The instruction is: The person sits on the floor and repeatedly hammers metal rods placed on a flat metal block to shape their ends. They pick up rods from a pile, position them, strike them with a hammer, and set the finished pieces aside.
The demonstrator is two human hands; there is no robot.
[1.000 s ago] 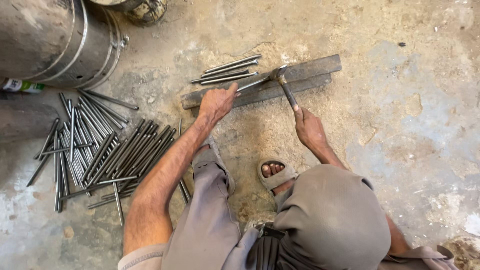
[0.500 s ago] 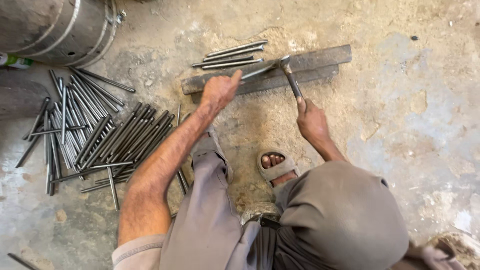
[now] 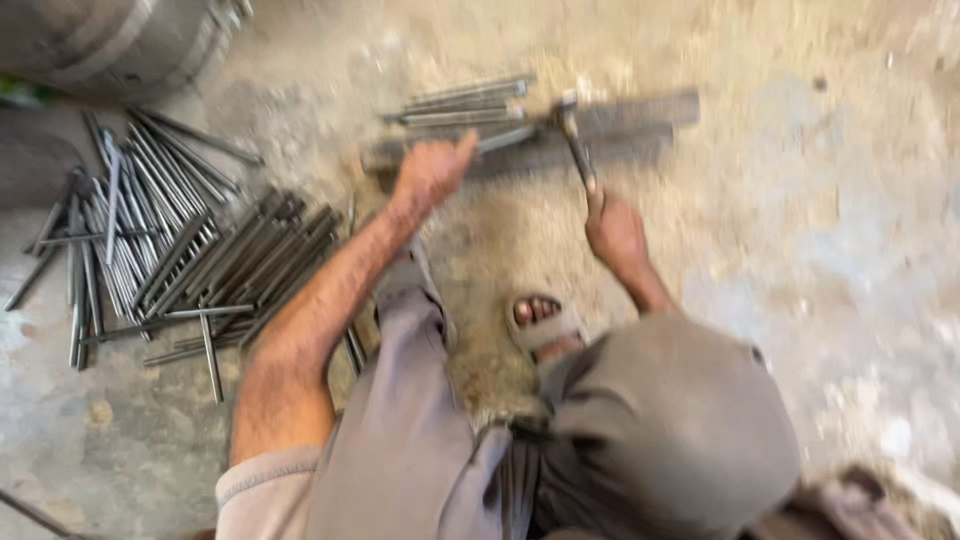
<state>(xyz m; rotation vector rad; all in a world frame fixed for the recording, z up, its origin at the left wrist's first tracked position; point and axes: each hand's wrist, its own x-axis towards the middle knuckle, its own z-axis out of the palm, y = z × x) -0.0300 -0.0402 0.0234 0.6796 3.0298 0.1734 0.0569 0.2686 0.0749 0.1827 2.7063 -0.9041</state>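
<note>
A rough, dusty concrete floor (image 3: 800,250) fills the frame, seen from above through motion blur. A person squats at lower centre, grey trousers bunched at the knees and a sandalled foot (image 3: 545,325) planted on the ground. Across the upper middle lies a long flat steel bar (image 3: 630,115). The left hand (image 3: 430,175), just left of centre, has its fingers curled around a thin metal rod (image 3: 505,138) and pins it down on that bar. The right hand (image 3: 615,232), right of centre, is wrapped tight around the lower end of a hammer (image 3: 575,140), whose head sits over the bar beside the rod's far end. A few finished-looking rods (image 3: 465,100) rest just above the bar; a large loose heap of rods (image 3: 170,250) spreads over the left of the frame, below a metal drum (image 3: 110,45) in the upper left corner. The rod looks stiff, slim and fairly light, probably smooth enough to roll or jump under a blow, so a firm grip well back from the struck end seems wisest. The hammer is head-heavy and best held low on its handle.
</note>
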